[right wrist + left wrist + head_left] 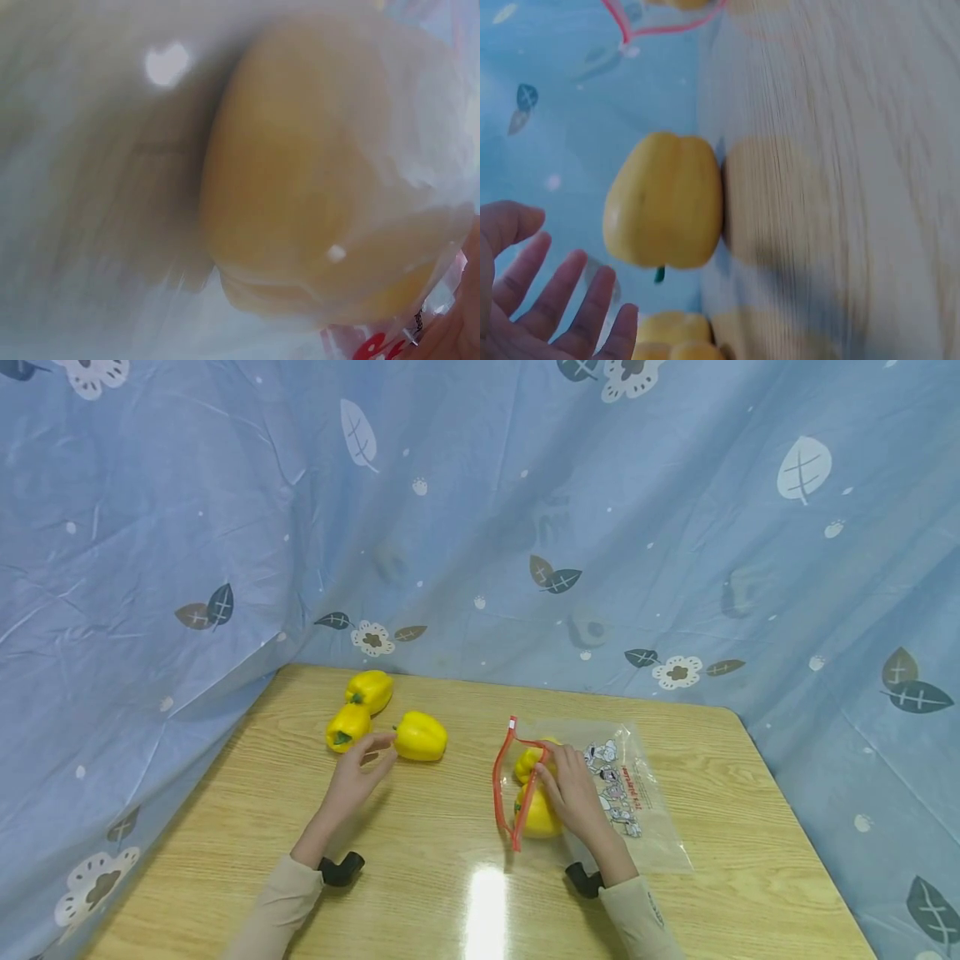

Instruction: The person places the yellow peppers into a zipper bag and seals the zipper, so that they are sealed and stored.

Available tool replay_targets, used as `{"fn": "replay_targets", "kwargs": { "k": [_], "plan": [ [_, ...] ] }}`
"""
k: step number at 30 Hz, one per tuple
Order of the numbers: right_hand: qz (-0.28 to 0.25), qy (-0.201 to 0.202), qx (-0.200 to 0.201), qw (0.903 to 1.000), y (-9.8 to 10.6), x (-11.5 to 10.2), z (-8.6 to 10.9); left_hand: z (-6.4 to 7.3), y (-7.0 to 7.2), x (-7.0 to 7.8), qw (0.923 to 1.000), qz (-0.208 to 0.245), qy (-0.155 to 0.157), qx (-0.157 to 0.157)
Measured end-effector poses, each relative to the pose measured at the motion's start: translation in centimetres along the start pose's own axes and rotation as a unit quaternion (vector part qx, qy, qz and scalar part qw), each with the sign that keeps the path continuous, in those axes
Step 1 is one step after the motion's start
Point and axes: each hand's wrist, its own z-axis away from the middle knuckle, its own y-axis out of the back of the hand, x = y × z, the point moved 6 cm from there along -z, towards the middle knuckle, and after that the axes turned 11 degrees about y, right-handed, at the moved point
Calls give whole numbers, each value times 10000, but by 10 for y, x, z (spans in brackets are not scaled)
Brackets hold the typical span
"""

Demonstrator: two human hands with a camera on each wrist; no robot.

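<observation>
My left hand (362, 770) reaches over the table beside a yellow bell pepper (421, 737), its fingers spread and holding nothing. In the left wrist view, that bell pepper (664, 201) lies on its side just past the fingers (576, 311). My right hand (573, 787) pinches the red-edged mouth of a clear zip bag (656, 827), which gapes toward the left. Inside the bag are two yellow bell peppers, a nearer one (542, 817) and a farther one (527, 765) partly covered by the rim. The right wrist view shows a bagged bell pepper (292, 165) close up through the plastic.
Two more yellow bell peppers, a rear one (371, 692) and a front one (348, 728), lie together at the back left. The wooden table (420, 877) backs onto a blue patterned curtain (480, 527), which also hangs along both sides.
</observation>
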Motion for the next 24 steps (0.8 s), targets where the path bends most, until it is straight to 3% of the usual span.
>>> {"fn": "replay_targets", "kwargs": {
  "k": [3, 5, 7, 12, 18, 24],
  "plan": [
    [20, -7, -56, 10000, 0, 0, 0, 5, 12, 15, 9996, -46, -103, 266],
    [30, 12, -60, 10000, 1, -1, -1, 5, 18, 17, 9989, -57, -160, 441],
    [49, 45, -44, 10000, 2, -1, -1, 2, 23, 9, 9977, -70, -249, 629],
    [58, 110, 29, 9999, 1, -1, -1, -7, 34, -16, 9955, -173, -138, 916],
    [67, 78, -36, 9999, -1, -1, -1, -10, 44, -23, 9903, -453, 7, 1311],
    [17, -18, -109, 9999, 0, -1, -1, -13, 49, -30, 9791, -716, 71, 1901]
  ]
}}
